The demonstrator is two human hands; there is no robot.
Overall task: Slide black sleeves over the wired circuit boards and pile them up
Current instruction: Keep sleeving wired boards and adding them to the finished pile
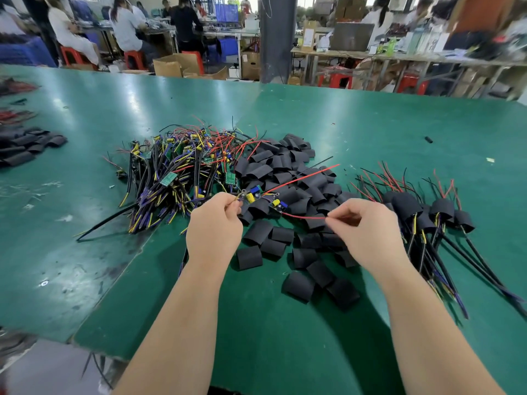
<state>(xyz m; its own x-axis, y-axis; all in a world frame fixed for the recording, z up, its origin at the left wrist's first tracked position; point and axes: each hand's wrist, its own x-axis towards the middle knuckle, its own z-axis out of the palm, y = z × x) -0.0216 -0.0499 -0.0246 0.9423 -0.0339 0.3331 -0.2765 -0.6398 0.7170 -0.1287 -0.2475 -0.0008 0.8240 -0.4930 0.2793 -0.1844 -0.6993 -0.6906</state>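
Observation:
My left hand (214, 226) pinches the end of a wired circuit board (250, 197) with a yellow part, held just above the loose black sleeves (285, 178). A second small board (279, 204) hangs close beside it. My right hand (362, 226) pinches a red wire (302, 216) that runs from that second board. Another red wire and a black one rise up to the right from the boards. A tangled heap of bare wired boards (182, 169) lies to the left. Sleeved boards (422, 215) are piled on the right.
The green table (370, 124) carries more black sleeves (25, 146) at its far left edge and a small black piece (428, 139) at the right. Other people work at benches behind, beyond cardboard boxes and red stools.

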